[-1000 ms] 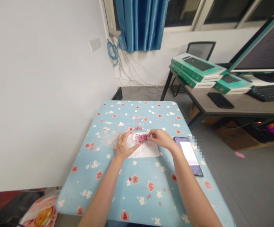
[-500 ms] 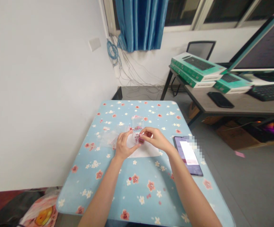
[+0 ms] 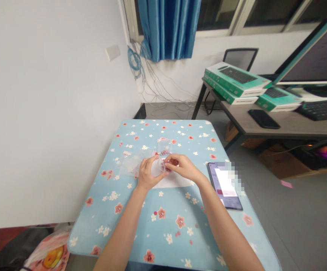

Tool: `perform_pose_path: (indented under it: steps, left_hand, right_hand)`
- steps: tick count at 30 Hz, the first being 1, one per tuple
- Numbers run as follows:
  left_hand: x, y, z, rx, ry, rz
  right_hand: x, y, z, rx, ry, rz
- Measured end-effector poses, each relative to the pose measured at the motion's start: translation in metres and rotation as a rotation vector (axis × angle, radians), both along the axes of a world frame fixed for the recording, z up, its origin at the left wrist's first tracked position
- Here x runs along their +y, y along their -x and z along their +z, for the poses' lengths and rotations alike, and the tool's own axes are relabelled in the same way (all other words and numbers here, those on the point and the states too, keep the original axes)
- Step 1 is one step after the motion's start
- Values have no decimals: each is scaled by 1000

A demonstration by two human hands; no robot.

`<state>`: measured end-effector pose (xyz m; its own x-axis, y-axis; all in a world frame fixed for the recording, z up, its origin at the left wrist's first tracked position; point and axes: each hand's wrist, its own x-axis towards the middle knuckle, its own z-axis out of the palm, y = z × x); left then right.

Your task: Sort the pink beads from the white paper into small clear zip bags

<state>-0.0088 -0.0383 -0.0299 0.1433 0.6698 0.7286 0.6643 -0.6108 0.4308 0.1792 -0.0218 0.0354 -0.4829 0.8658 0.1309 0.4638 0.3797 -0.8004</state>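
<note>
**Table top** (image 3: pixel 180 203): a rounded-corner surface, pale blue and printed with pink and white blossoms, seen from above. The person's two-handed grip (image 3: pixel 166 165) sits over its far half. A white sheet (image 3: pixel 174 183) lies flat directly beneath the grip, its lower edge showing just nearer the viewer. A crumpled clear plastic bag (image 3: pixel 132 165) lies just left of the grip, and a smaller clear plastic bag (image 3: pixel 164 146) lies just beyond it. To the right of the grip, near the table's right edge, is a smartphone (image 3: pixel 225 192), angled, screen up and lit, with its upper part pixelated.
</note>
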Motion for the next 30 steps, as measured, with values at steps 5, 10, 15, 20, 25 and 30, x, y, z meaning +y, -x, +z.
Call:
perform_pose_path:
  steps: [5,10,15,20,25,30]
  left_hand:
    - [0,-1,0,-2,13,1]
    - [-1,-1,1,1,33,3]
    - [-1,-1,1,3,22,6]
    - [0,0,1,-3,14,9]
    - [0,0,1,-3,10,7]
    - [-1,-1,2,2,14,11]
  right_hand:
    - [5,-17,1,-158,-50,-137]
    - [11,-33,-7,-446,-58,-215]
    - [13,-34,-16,-545,-12,-195]
    - [12,-28,-18,-576,-2,-186]
    - [11,-26,-18,-598,15,-196]
    - [11,-25,-19,-615,23,-202]
